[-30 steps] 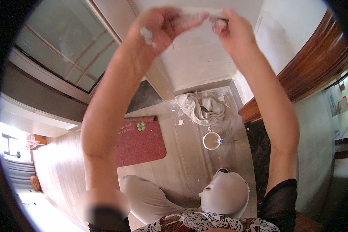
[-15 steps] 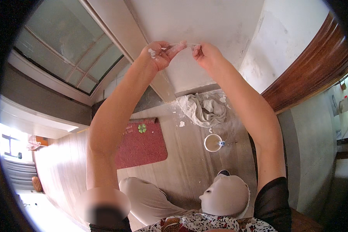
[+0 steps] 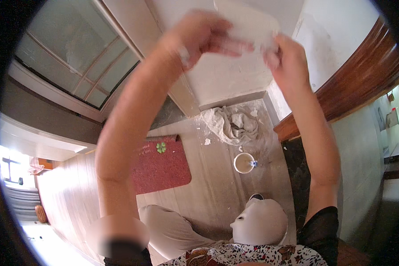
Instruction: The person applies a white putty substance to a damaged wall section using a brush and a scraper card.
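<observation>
A thin, flat, off-white sheet (image 3: 252, 21) is held up in front of the white wall, its face tilted into sight. I cannot make out what kind of sheet it is. My right hand (image 3: 290, 60) pinches its right edge. At its left side is my left hand (image 3: 199, 37), closed on the sheet with the fingers reaching right along the lower edge. White paste-like smears show on the left wrist and on the fingers of both hands. Motion blurs both hands, so the exact grip is unclear.
On the floor below lie a crumpled pale cloth (image 3: 235, 126) and white flakes. A white cup (image 3: 243, 163) with pale contents stands nearer me. A red doormat (image 3: 164, 168) lies to the left, under a glazed door (image 3: 79, 53). Brown wood trim (image 3: 341, 93) curves along the right.
Both hands have risen, and the right hand has moved right, so they are wider apart. The sheet, edge-on before as a thin line, now shows its flat face.
</observation>
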Demonstrator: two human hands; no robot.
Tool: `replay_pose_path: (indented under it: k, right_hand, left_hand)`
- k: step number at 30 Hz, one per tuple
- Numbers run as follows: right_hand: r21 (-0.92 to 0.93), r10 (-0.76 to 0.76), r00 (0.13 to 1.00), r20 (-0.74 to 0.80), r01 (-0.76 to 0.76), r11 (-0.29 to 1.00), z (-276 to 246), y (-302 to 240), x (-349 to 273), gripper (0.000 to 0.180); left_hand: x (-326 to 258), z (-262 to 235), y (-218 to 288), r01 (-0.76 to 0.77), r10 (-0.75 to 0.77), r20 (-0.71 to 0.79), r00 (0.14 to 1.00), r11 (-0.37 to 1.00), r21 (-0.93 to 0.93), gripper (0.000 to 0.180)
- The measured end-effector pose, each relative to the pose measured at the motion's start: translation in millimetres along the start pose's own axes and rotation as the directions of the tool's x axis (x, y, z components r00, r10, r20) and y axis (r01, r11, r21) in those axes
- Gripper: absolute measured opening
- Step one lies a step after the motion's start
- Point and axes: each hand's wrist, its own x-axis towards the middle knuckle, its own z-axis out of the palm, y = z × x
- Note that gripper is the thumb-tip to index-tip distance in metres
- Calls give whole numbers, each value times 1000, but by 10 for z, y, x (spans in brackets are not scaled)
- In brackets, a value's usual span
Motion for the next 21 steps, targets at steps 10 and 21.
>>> replay_pose_path:
  k: [10,21]
  right_hand:
    - [-672,421,895,150,-220,708,-671,988,-1935,15]
    - [-943,584,811,16,-183,279,-647,1420,-2805,16]
  left_hand:
    - [-775,-216,-2442,369,-394,-72,916,901,-230,24]
    - [-1386,-471,-3397,477,-638,-106,763,666,-573,23]
